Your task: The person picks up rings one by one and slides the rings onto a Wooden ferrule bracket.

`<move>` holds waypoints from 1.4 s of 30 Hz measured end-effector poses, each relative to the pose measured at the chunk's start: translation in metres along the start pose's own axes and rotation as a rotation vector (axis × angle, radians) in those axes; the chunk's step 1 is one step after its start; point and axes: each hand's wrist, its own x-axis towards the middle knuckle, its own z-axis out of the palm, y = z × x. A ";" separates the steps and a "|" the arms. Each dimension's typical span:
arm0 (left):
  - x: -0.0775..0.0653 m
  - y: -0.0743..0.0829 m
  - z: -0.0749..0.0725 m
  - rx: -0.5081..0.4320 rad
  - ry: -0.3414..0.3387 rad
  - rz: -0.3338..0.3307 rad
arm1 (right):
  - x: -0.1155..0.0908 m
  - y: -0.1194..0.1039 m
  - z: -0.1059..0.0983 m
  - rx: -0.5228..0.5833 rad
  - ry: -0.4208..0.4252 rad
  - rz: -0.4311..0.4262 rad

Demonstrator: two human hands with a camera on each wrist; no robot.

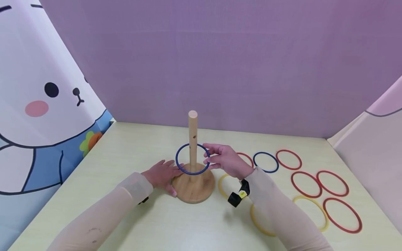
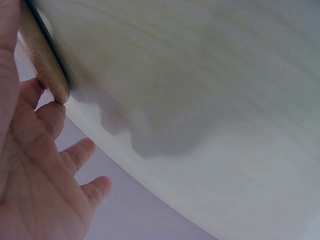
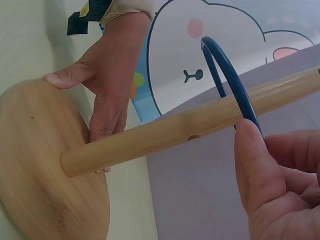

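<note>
A wooden post (image 1: 193,136) stands upright on a round wooden base (image 1: 193,195) near the middle of the table. My right hand (image 1: 230,161) pinches a blue ring (image 3: 242,95) between thumb and fingers. That ring encircles the post partway up, above the base. On the left side, my left hand (image 1: 161,175) touches the base with its fingers spread. The left wrist view has the base's edge (image 2: 47,62) against that hand's fingers, the other fingers standing apart.
To the right, several red rings (image 1: 289,150), another blue ring (image 1: 263,152) and several yellow rings (image 1: 301,196) lie on the pale table (image 1: 132,146). My right forearm overlaps some of them. A purple cloth (image 1: 220,69) hangs behind, and printed cloth panels stand at both sides.
</note>
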 end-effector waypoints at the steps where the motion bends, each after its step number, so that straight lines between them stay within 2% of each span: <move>1: 0.000 0.000 0.001 0.000 0.005 0.001 | 0.001 0.000 0.000 -0.007 -0.007 0.011; 5: 0.000 -0.001 0.003 -0.011 0.011 -0.022 | 0.001 0.002 0.000 -0.036 -0.047 0.045; 12: 0.003 -0.001 0.006 0.003 -0.012 -0.058 | 0.004 0.010 -0.003 -0.038 -0.096 0.047; 22: 0.003 -0.002 0.007 -0.003 0.005 -0.028 | 0.007 0.022 -0.004 -0.048 -0.151 0.055; 30: 0.004 -0.003 0.008 -0.015 0.007 -0.032 | 0.010 0.034 -0.007 -0.064 -0.167 0.067; 42: 0.000 -0.001 0.002 0.022 -0.003 -0.003 | 0.009 0.047 -0.005 -0.069 -0.189 0.069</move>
